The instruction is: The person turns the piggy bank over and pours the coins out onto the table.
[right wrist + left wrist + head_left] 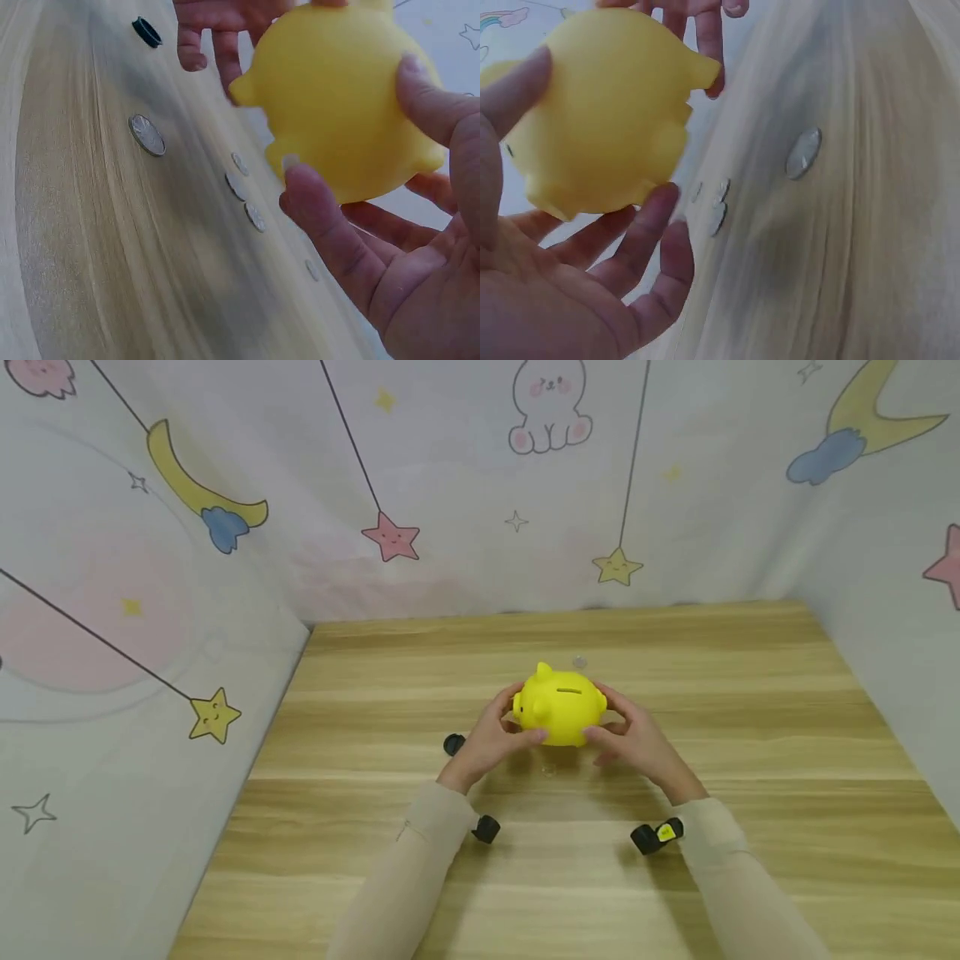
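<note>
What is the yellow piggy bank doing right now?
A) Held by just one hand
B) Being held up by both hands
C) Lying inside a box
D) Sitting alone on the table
B: the left hand and right hand cup the yellow piggy bank from both sides, lifted above the coins on the wooden table.

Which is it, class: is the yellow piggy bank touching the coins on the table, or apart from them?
Apart. The right wrist view shows the piggy bank held up in both hands, with the coins lying on the table below it.
</note>
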The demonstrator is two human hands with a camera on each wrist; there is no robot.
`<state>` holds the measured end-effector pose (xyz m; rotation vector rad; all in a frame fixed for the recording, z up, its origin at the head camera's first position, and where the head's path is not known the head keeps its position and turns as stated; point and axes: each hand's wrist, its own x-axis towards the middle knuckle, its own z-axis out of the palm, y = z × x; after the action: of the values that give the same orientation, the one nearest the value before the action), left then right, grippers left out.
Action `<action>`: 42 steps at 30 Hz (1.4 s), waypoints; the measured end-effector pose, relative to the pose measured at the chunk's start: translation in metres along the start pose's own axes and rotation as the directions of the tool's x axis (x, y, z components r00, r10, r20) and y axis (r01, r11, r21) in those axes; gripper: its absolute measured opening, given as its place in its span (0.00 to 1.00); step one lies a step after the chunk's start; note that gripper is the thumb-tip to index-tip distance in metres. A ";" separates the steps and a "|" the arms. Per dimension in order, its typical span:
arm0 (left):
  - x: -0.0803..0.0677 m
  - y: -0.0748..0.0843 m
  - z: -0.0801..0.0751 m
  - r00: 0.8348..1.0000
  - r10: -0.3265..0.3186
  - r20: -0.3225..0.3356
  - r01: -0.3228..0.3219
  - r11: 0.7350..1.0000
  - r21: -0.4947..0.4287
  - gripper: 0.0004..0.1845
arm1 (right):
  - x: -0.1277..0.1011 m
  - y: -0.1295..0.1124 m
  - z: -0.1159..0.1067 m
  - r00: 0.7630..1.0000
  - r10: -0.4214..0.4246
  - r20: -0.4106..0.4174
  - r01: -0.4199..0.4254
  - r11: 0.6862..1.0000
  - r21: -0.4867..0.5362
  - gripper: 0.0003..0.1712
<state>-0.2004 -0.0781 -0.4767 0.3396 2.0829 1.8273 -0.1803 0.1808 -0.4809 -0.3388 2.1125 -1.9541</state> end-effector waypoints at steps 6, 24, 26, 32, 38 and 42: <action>0.009 0.005 -0.002 1.000 0.002 0.000 -0.002 1.000 0.025 0.49 | 0.005 -0.005 -0.005 1.000 -0.008 -0.006 0.008 1.000 -0.021 0.48; 0.005 -0.011 -0.002 0.999 -0.015 -0.032 0.018 0.997 0.080 0.45 | 0.006 0.015 0.006 0.999 -0.010 -0.054 0.009 1.000 -0.028 0.43; 0.004 -0.012 -0.001 0.999 -0.024 -0.047 0.027 0.996 0.080 0.42 | 0.007 0.015 0.008 0.997 0.021 -0.068 -0.024 0.999 -0.047 0.42; 0.008 -0.010 0.002 0.994 -0.042 -0.104 0.052 0.995 0.088 0.36 | 0.009 0.010 0.012 0.987 0.097 -0.127 -0.111 0.988 -0.109 0.39; 0.009 -0.004 0.006 0.982 -0.110 -0.155 0.124 0.989 0.084 0.37 | 0.012 0.004 0.016 0.979 0.134 -0.154 -0.153 0.981 -0.118 0.35; 0.009 -0.004 0.009 0.973 -0.138 -0.185 0.162 0.980 0.119 0.40 | 0.012 0.003 0.018 0.971 0.179 -0.157 -0.200 0.971 -0.133 0.37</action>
<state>-0.2043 -0.0669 -0.4823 0.0513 2.2877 1.6876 -0.1859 0.1604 -0.4852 -0.0183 2.2922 -1.7659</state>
